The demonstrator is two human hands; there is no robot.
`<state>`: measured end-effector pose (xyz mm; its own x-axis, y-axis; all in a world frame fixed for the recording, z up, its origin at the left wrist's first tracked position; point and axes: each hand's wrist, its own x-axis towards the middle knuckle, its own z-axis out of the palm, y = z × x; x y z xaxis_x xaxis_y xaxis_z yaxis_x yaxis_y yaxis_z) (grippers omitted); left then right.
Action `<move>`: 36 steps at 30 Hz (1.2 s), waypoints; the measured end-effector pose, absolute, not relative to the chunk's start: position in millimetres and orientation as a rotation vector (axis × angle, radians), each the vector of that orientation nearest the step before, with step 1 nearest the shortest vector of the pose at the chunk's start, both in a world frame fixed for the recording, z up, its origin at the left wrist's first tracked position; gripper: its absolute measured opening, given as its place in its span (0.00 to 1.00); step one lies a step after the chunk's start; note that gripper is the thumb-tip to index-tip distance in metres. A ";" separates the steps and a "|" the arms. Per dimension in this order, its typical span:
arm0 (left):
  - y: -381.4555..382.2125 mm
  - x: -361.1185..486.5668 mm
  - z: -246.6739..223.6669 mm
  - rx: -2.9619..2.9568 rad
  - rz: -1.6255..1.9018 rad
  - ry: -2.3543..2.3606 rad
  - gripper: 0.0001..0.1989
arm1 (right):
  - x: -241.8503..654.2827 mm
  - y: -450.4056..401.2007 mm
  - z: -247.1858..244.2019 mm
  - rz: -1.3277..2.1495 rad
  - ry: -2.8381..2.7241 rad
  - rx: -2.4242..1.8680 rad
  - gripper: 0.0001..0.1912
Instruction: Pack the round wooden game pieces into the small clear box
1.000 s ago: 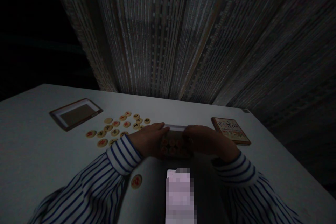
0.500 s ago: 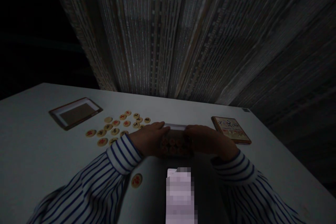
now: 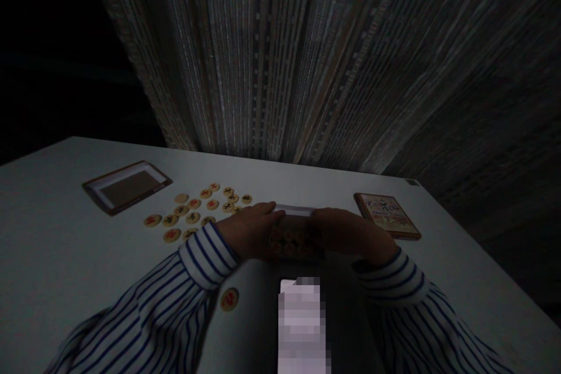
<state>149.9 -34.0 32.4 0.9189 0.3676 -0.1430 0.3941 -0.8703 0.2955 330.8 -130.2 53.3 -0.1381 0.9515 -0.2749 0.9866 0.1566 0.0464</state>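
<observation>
A small open box holds several Chinese chess pieces lying in rows in its near part. My left hand is closed around the box's left side, with its thumb on the rim. On the opposite side, my right hand grips the box, its fingers partly lost in the dark. Several loose Chinese chess pieces lie on the white table to the left of my left hand. One red-marked piece sits apart, closer to me, beside my left sleeve.
An empty-looking shallow tray with a brown rim lies at the far left of the table. To the right is a flat printed box. A bright, pixelated rectangle shows near me. Behind the table hangs a striped curtain.
The view has shifted very slightly. Both hands stay on the box, and the pieces on the table have not moved.
</observation>
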 end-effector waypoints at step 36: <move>-35.2 149.8 35.4 2.823 -0.193 0.573 0.44 | 329.5 -128.7 55.3 -0.256 2.153 1.834 0.15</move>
